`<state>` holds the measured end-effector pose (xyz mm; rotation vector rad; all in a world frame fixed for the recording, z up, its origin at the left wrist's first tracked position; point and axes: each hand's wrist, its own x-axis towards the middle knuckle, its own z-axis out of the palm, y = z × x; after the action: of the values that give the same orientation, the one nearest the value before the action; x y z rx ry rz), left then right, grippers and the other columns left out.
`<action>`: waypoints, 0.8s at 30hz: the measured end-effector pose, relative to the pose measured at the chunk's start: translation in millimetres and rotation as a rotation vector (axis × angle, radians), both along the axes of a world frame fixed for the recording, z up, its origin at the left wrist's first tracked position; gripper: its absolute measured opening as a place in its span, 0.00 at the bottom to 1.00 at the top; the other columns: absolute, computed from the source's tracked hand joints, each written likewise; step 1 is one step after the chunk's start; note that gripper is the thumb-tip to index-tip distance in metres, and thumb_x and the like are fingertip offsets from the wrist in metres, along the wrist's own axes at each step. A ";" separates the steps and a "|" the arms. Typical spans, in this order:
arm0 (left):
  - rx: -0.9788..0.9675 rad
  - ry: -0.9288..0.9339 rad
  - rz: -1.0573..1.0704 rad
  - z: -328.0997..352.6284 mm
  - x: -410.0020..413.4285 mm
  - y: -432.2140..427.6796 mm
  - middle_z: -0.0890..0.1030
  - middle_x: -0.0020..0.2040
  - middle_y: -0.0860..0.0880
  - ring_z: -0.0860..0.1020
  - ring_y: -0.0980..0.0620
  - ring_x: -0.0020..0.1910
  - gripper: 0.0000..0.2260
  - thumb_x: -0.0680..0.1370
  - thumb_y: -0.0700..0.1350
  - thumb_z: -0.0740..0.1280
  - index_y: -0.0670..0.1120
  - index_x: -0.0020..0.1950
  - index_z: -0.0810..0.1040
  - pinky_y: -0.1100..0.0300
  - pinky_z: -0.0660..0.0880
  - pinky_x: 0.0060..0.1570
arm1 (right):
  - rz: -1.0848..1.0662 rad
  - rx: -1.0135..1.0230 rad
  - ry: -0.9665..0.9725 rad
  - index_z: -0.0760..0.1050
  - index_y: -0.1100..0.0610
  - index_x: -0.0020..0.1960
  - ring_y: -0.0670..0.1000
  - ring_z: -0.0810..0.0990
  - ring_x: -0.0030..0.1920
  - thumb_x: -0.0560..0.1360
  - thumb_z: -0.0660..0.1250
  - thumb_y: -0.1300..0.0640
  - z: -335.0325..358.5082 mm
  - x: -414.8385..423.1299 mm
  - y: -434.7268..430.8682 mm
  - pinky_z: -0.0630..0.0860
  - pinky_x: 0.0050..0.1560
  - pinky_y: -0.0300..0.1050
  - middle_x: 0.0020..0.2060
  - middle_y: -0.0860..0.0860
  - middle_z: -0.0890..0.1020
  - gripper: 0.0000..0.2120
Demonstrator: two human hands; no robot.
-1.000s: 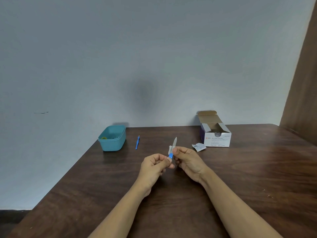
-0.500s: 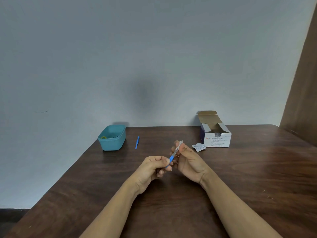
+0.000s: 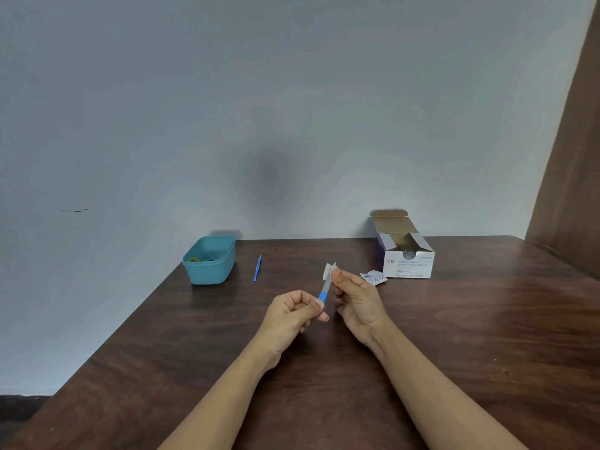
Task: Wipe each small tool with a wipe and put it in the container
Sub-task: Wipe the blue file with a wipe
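Note:
My left hand (image 3: pixel 292 315) pinches the blue handle of a small tool (image 3: pixel 324 293) whose pale blade points up and away. My right hand (image 3: pixel 355 300) pinches a white wipe (image 3: pixel 328 270) folded around the blade's upper end. Both hands hover above the middle of the dark wooden table (image 3: pixel 454 336). A second small blue tool (image 3: pixel 257 268) lies on the table to the left. Beside it, at the far left corner, stands the teal container (image 3: pixel 209 271) with a yellowish item and something dark inside.
An open box of alcohol swabs (image 3: pixel 406 254) stands at the back right against the wall. A torn swab packet (image 3: pixel 373 277) lies just in front of it. The table's left edge runs diagonally close to the container. A brown panel (image 3: pixel 571 157) rises at the far right.
My right hand has slid the wipe up along the blade toward its tip, while my left hand kept its hold on the blue handle and tilted the tool slightly.

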<state>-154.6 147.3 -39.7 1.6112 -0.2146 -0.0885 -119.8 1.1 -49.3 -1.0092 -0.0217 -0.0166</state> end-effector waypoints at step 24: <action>0.393 -0.351 0.284 -11.4 4.3 -4.1 0.83 0.38 0.53 0.79 0.58 0.39 0.03 0.76 0.46 0.69 0.48 0.44 0.78 0.73 0.73 0.34 | -0.058 -0.284 -0.034 0.83 0.60 0.42 0.45 0.73 0.38 0.73 0.71 0.61 -1.8 -2.7 8.2 0.69 0.43 0.41 0.33 0.47 0.83 0.04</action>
<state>-150.3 143.2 -51.1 2.0286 -0.2463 0.3957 -122.5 9.3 -51.0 -1.2936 -0.0263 -0.0858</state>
